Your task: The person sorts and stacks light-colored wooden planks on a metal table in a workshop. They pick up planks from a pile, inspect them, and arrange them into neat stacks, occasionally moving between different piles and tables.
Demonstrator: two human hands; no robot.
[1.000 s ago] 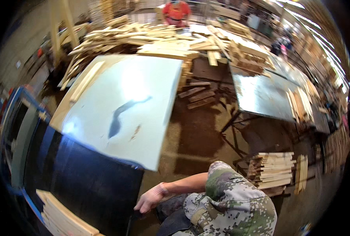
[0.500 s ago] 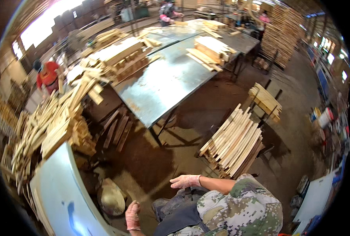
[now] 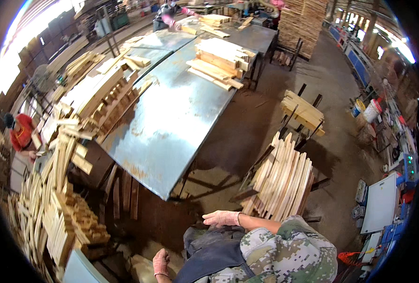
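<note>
My right hand [image 3: 221, 218], in a pinkish work glove, reaches left from a camouflage sleeve with its fingers spread flat and nothing in it. It hovers above my dark apron [image 3: 209, 250], a little short of a leaning stack of pale wooden slats [image 3: 282, 179] on a dark metal rack. My left hand [image 3: 161, 262], gloved as well, hangs low beside the apron with loosely bent fingers and holds nothing. A long metal-topped table [image 3: 172, 122] stretches away in front of me.
Board stacks [image 3: 219, 61] lie on the table's far end. Heaps of short wood pieces [image 3: 63, 188] fill the left side. A person in red [image 3: 18, 134] works at far left, another person [image 3: 169, 9] at the back. Buckets [image 3: 372, 111] and a white cabinet [image 3: 381, 203] stand right.
The view has swung across the workshop, bringing the long metal table and slat rack ahead. My right hand stays stretched out over the apron; my left hand stays low.
</note>
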